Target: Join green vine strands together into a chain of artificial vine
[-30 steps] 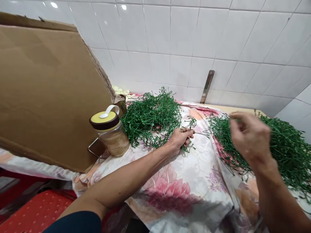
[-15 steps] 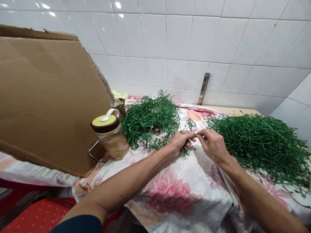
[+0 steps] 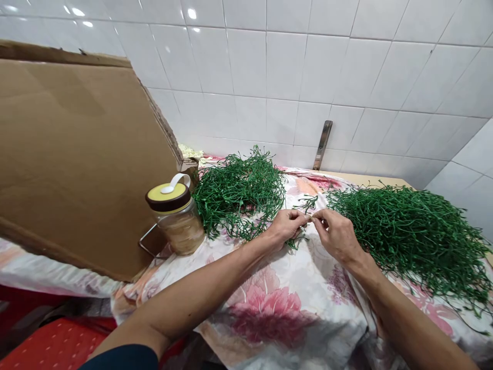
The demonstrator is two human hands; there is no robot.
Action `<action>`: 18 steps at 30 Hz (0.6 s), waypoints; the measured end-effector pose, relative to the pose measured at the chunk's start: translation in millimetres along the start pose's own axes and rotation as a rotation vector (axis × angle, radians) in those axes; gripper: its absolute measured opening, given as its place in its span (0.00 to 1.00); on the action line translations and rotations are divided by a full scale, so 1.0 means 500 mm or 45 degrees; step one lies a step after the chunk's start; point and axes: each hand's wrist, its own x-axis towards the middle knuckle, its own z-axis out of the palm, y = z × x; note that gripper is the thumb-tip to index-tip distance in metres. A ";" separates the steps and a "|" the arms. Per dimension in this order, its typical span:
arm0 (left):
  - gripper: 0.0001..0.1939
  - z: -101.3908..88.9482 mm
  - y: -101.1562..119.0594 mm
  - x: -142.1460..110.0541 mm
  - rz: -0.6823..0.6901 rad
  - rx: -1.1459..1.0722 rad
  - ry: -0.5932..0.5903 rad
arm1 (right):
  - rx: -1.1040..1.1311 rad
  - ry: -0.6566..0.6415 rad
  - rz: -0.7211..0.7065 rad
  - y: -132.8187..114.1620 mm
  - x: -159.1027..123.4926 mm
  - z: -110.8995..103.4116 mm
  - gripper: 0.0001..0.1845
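Well | left hand [image 3: 287, 227], right hand [image 3: 337, 235] | fingers [image 3: 320, 218] pinched together on a thin green strand [image 3: 308, 218], seemingly to hold it taut | left pile [image 3: 239, 199], right pile [image 3: 408, 236] on floral cloth [image 3: 269, 313], both within easy reach

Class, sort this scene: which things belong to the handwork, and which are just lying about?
In use: left hand, right hand, wiry green sprig, left green heap, right green heap.
Lying about: lidded glass jar, cardboard sheet, metal wall bracket.
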 end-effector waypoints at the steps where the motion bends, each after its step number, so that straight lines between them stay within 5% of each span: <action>1: 0.18 0.001 -0.001 0.002 0.047 0.070 0.023 | -0.028 -0.008 -0.016 0.002 -0.001 0.001 0.08; 6: 0.16 0.005 -0.016 0.012 0.135 0.228 0.023 | -0.123 -0.056 -0.040 0.005 -0.001 0.004 0.10; 12: 0.15 0.004 -0.012 0.001 -0.078 -0.076 -0.213 | -0.204 -0.049 -0.068 0.001 -0.001 0.007 0.10; 18: 0.16 0.012 0.001 -0.001 -0.191 -0.278 -0.131 | -0.098 -0.026 0.076 -0.006 0.008 0.019 0.10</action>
